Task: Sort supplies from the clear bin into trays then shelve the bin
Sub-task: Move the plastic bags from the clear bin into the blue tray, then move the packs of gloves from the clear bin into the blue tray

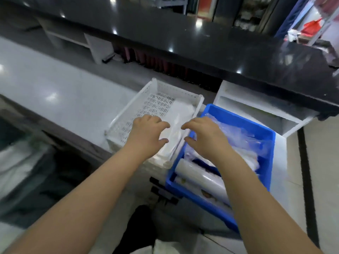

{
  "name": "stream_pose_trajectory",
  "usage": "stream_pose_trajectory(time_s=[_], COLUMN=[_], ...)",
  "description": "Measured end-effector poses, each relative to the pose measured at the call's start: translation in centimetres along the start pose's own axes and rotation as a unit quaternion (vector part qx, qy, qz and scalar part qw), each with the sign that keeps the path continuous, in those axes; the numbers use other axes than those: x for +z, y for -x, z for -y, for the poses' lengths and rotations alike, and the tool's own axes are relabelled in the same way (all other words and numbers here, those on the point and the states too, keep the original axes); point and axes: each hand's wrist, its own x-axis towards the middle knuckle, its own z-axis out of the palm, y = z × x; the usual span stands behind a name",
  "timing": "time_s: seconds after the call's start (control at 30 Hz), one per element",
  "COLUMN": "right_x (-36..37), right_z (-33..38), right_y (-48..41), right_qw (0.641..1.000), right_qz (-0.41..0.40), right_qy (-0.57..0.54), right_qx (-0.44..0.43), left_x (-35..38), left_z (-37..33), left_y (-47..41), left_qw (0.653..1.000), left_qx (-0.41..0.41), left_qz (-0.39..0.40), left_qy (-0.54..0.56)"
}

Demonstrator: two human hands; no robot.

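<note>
A white perforated tray [146, 89] lies on the floor with white plastic packets [180, 111] stacked along its right side. To its right sits a blue tray [264, 156] holding clear plastic bags [236, 132] and a white roll [200, 177]. My left hand [146, 133] hovers over the white tray with fingers spread, holding nothing. Fingers apart, my right hand [203, 135] hangs over the gap between the two trays, empty too. Both hands flank the packets. The clear bin [23, 162] appears blurred at the left edge.
A long black counter [201, 43] runs across the back. A white low shelf unit [256, 105] stands behind the blue tray. A black clip-like object [161, 191] lies on the floor near the blue tray. Glossy pale floor [45, 83] spreads to the left.
</note>
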Motion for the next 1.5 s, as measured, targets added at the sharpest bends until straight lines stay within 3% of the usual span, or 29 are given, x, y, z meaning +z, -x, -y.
stream_pose_trajectory(time_s=[0.17,0.33,0.53,0.7,0.87,1.17,1.33,1.5], right_x=[4.1,10.0,18.3,25.9,31.7,44.9,52.6,59.9], right_z=[10.5,24.2,41.4,51.5,56.7,62.9,64.9,66.9], right_y=[-4.6,-10.0,-15.7,-19.0,-23.4,-35.8,-42.8,-49.7], right_qw=[0.990,0.964,0.925,0.911,0.905,0.870,0.832,0.834], right_qz=[0.031,0.055,0.091,0.160,0.215,0.315,0.420,0.455], right_qy=[0.005,0.019,-0.003,-0.040,-0.065,-0.063,-0.039,-0.026], right_qx=[-0.139,-0.260,-0.368,-0.378,-0.362,-0.374,-0.360,-0.311], left_x=[-2.6,-5.0,-6.6,-5.1,-3.2,3.3,7.8,11.2], left_z=[9.4,21.7,36.6,46.3,53.7,67.3,73.0,79.3], left_y=[7.5,16.5,27.6,34.3,36.7,33.6,31.0,29.4], left_qw=[0.985,0.941,0.884,0.850,0.808,0.748,0.713,0.702], left_qx=[-0.162,-0.312,-0.456,-0.522,-0.583,-0.656,-0.684,-0.692], left_qz=[-0.053,-0.118,-0.098,-0.071,-0.076,-0.026,0.010,0.027], left_qy=[-0.013,-0.047,-0.034,-0.008,0.031,0.095,0.151,0.163])
